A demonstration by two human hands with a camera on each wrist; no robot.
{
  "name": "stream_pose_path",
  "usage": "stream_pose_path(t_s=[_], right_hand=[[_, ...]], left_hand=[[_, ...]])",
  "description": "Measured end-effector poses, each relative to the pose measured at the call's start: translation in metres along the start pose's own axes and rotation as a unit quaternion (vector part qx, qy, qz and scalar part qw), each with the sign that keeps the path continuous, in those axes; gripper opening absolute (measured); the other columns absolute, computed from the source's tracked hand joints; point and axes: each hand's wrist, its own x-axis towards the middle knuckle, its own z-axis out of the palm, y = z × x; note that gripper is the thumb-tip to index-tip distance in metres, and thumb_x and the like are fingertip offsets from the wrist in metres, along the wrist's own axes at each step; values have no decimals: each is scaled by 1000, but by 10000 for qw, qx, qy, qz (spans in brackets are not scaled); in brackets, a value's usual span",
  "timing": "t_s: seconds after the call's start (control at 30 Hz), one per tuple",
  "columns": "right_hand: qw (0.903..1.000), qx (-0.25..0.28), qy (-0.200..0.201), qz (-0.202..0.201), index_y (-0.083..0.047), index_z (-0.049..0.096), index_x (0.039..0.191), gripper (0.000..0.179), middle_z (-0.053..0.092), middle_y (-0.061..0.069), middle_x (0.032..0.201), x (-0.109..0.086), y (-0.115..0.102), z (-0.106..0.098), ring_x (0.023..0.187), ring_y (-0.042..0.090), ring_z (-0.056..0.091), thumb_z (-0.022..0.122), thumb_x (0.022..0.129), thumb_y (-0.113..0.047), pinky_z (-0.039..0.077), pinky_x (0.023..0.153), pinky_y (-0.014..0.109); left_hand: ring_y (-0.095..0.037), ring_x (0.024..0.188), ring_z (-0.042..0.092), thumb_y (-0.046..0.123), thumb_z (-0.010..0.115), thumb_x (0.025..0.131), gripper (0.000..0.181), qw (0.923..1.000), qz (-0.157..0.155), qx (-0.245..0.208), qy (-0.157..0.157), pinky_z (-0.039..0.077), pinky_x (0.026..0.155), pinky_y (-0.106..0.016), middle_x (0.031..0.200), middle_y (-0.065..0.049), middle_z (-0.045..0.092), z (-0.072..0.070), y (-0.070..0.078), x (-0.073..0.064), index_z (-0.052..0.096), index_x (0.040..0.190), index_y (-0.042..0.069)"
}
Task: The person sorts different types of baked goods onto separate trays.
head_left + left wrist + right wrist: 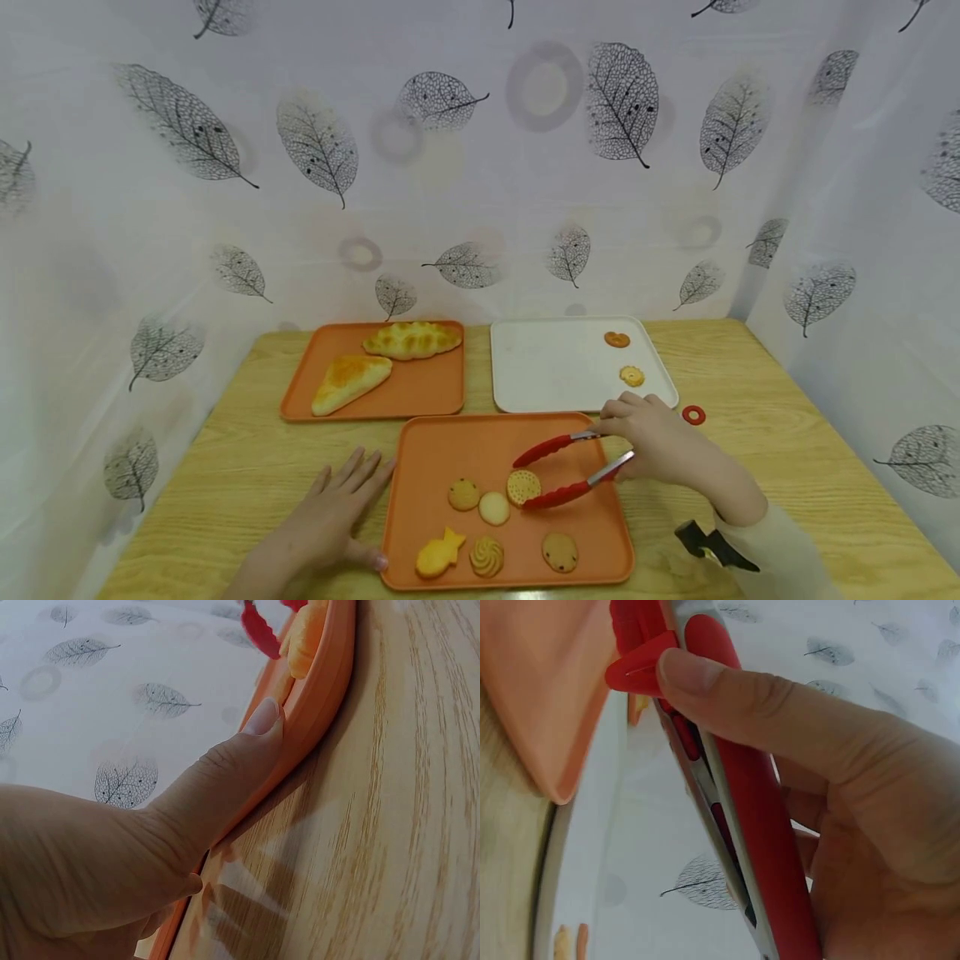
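Observation:
My right hand [648,437] grips a pair of red-tipped metal tongs [558,496] over the front orange tray [585,558]. The tongs' tips are spread, with the lower tip right at the edge of a round dotted cracker [523,488]. In the right wrist view, thumb and fingers wrap the tongs' red handle [761,825]. My left hand [330,512] lies with fingers spread at the front tray's left side, its thumb [225,780] touching the rim. Around the cracker are a pale round cookie [494,507], a chip cookie [464,494], a fish-shaped cookie [439,552], a swirl cookie [487,557] and another chip cookie [560,552].
Behind on the left, a second orange tray [427,400] holds a triangular bread [350,383] and a braided bread [412,340]. A white tray [547,367] at the back right carries a pretzel [617,339] and a small scalloped cookie [632,376]. Beside it lies a red ring [693,415].

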Motion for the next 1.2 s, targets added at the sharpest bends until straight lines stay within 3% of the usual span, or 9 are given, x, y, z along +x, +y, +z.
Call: stream_pose_path(t_s=[0.57, 0.9, 1.07, 1.2], right_hand=[[9954, 841, 204, -404, -15, 74, 110, 57, 66, -6, 98, 7, 38, 37, 86, 12, 55, 92, 58, -31, 42, 68, 26], [9933, 726, 628, -636, -12, 75, 104, 55, 66, -4, 93, 7, 47, 39, 79, 9, 54, 94, 56, -31, 43, 64, 24], [9937, 617, 767, -529, -11, 76, 103, 55, 67, -3, 92, 6, 51, 36, 80, 11, 57, 94, 55, -31, 46, 64, 26], [9961, 483, 718, -166, -11, 75, 106, 57, 68, -3, 96, 4, 53, 31, 85, 15, 58, 93, 56, -30, 46, 68, 31]], left_hand=[[-43, 150, 9, 75, 67, 60, 122, 9999, -46, -57, -97, 10, 109, -77, 162, -17, 18, -1, 0, 0, 22, 156, 15], [-43, 150, 10, 77, 65, 60, 122, 10000, 8, 13, -7, 11, 109, -76, 162, -17, 20, 0, 0, 0, 23, 156, 15], [-43, 150, 10, 77, 64, 60, 122, 10000, 26, -9, -1, 11, 109, -77, 162, -17, 20, 1, -1, 0, 23, 156, 15], [-43, 150, 10, 77, 64, 60, 122, 10000, 22, -39, -11, 10, 109, -77, 162, -18, 19, 1, -1, 0, 23, 156, 15]])
